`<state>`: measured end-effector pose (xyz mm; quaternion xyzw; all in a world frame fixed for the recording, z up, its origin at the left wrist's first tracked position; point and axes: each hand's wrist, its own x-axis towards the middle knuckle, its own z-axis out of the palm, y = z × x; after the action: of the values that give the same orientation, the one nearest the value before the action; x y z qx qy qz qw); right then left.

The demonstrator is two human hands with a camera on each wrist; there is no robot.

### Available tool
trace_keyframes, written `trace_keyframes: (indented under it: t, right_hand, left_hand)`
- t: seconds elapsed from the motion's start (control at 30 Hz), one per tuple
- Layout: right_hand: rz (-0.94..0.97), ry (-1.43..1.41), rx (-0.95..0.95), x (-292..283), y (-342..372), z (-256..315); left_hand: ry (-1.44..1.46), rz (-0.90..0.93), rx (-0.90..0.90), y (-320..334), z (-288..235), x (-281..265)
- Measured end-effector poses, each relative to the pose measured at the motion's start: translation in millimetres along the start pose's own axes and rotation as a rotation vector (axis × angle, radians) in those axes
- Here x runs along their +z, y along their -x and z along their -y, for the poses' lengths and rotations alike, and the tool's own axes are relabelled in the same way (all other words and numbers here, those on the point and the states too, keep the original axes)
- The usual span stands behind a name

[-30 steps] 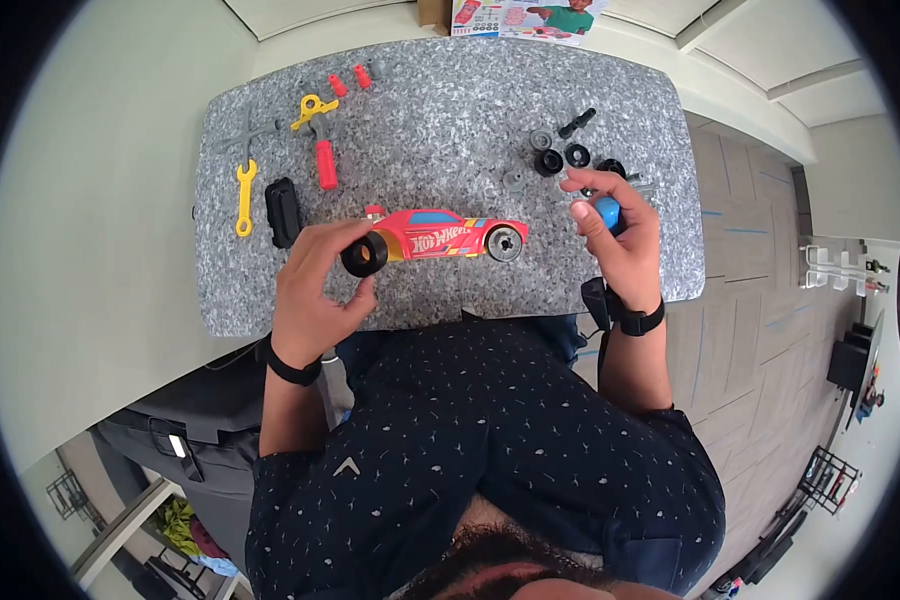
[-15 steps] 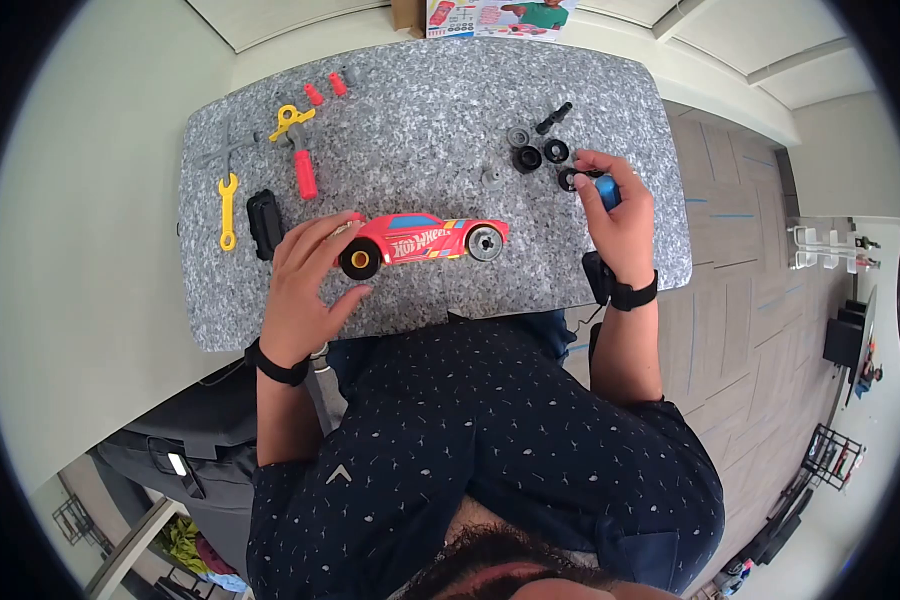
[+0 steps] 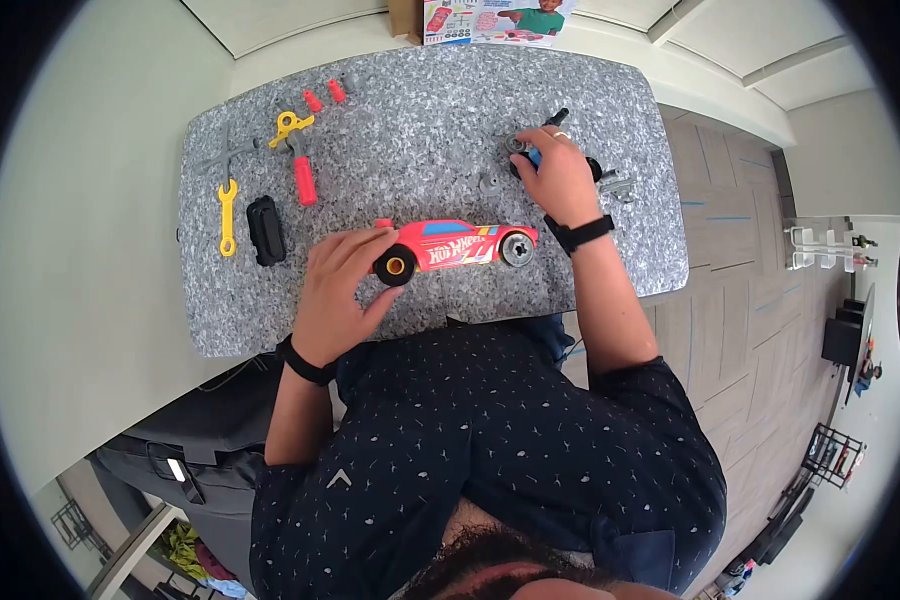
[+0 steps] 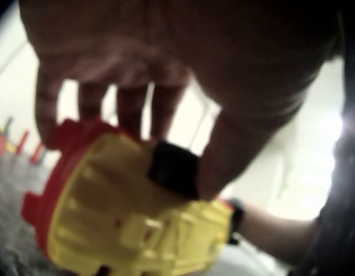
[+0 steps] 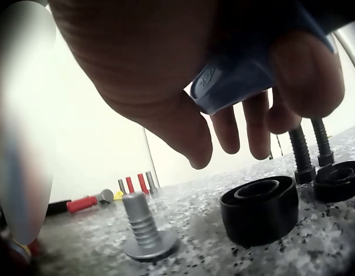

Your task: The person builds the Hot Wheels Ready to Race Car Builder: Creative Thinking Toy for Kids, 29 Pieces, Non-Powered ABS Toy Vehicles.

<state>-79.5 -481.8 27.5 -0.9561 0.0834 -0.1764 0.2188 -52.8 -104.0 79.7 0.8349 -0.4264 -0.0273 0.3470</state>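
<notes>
My left hand [image 3: 342, 300] holds the rear of a red toy car [image 3: 457, 248], fingers over its top and thumb beside the black rear tyre [image 3: 396, 268]. The car's front wheel [image 3: 517, 250] shows a bare grey hub. In the left wrist view its yellow underside [image 4: 126, 201] faces the camera. Over the loose parts at the table's right, my right hand [image 3: 562, 185] grips a blue plastic piece [image 5: 241, 80] in its palm; much of that piece is hidden. Below the fingers stand a black wheel [image 5: 258, 224] and a grey screw [image 5: 144, 224].
At the left lie a yellow wrench [image 3: 227, 215], a red-handled hammer [image 3: 305, 182], a grey cross-shaped tool [image 3: 228, 152] and a black part [image 3: 265, 230]. Two red pieces [image 3: 337, 92] sit at the back. Behind the table stands a printed box [image 3: 495, 22].
The black tyre, first held in front of the car's rear, now sits against it. The left hand and car have shifted right. The right hand has moved left over the loose wheels with the blue piece.
</notes>
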Motion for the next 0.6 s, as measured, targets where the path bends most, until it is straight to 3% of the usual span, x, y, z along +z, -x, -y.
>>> trace_keyframes:
  t: [0.13,0.43,0.6]
  right_hand:
    - [0.107,0.221,0.020,13,-24,4]
    - [0.019,-0.022,0.119,-26,-27,-20]
    - [0.085,-0.101,0.122,-32,0,-26]
  left_hand:
    - [-0.013,0.007,0.019,-3,-7,7]
    - [0.050,0.020,0.013,-1,-5,12]
    - [0.051,0.027,0.049,-9,-3,13]
